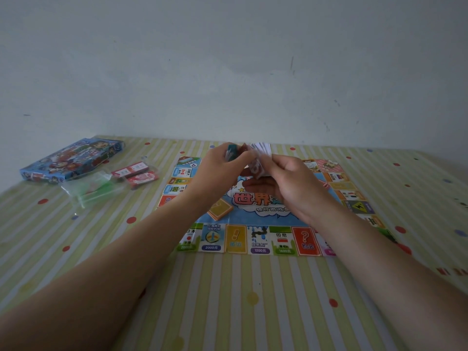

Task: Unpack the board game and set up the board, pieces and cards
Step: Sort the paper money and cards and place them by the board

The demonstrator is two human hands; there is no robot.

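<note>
1. Two bare hands meet at the centre of the frame, raised above the far half of the board.
2. The left hand [222,162] has its fingers curled round a small teal-edged stack of cards [231,151]. The thumb is closed against it.
3. The right hand [287,181] pinches a fanned bundle of white paper slips [258,158] between thumb and bent fingers. I cannot read the print, as it is too blurred.
4. Beneath the hands, a colourful square paper game board [253,240] lies unfolded and flat in the middle of the frame. It rests on a green-and-white striped tablecloth [228,300] scattered with coloured dots.
5. A flat orange deck of cards [219,208] sits on the board's blue centre, left of the printed title and just below the left wrist.
6. In the upper left of the frame, a blue cartoon-printed cardboard game box [73,160] lies flat near the pale wall [228,59].
7. Just right of the box I can see two red-and-white card packs [130,170] lying side by side, off the board.
8. Below the box, a clear plastic bag [93,190] holds green pieces, and it touches the nearer pack.
</note>
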